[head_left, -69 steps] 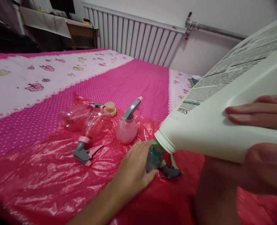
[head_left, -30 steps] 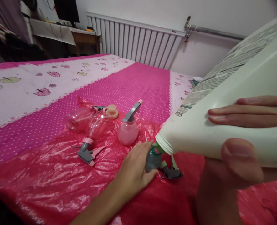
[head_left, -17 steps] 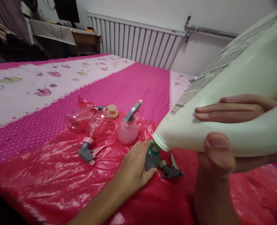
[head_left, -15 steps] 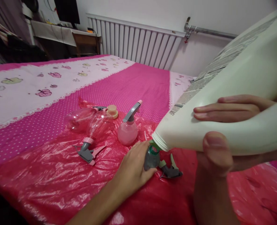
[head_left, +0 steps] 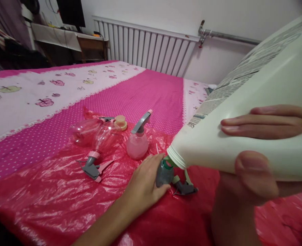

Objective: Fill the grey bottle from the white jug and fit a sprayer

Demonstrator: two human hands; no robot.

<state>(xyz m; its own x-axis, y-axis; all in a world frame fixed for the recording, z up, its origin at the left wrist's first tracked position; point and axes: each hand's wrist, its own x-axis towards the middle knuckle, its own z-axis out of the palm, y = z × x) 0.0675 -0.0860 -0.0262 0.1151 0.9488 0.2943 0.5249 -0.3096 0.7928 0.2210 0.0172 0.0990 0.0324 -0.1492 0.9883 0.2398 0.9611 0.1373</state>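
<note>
My left hand (head_left: 147, 181) is closed around a small green see-through spray bottle (head_left: 164, 175) whose top is off. By its handle my right hand (head_left: 263, 147) grips a large white jug (head_left: 204, 147), tilted down to the left. The jug's mouth, with a green spout, hangs right over the small bottle's neck. Whether liquid is flowing I cannot tell. Just right of the small bottle lies a grey and pale green spray head (head_left: 184, 186). Behind my left hand stands a pink spray bottle (head_left: 137, 145) with its grey spray head on and cloudy liquid inside.
Two clear pink spray bottles lie on their sides, the nearer bottle (head_left: 107, 138) pointing its spray head toward me. A beige cap (head_left: 120, 122) sits beside them. Red plastic sheeting (head_left: 51, 198) covers the near part of the pink bed (head_left: 156, 89); a radiator (head_left: 145, 44) stands behind.
The jug and my right hand have shifted slightly right and down, the jug a little more level. My left hand keeps its hold on the small bottle. The view has moved slightly.
</note>
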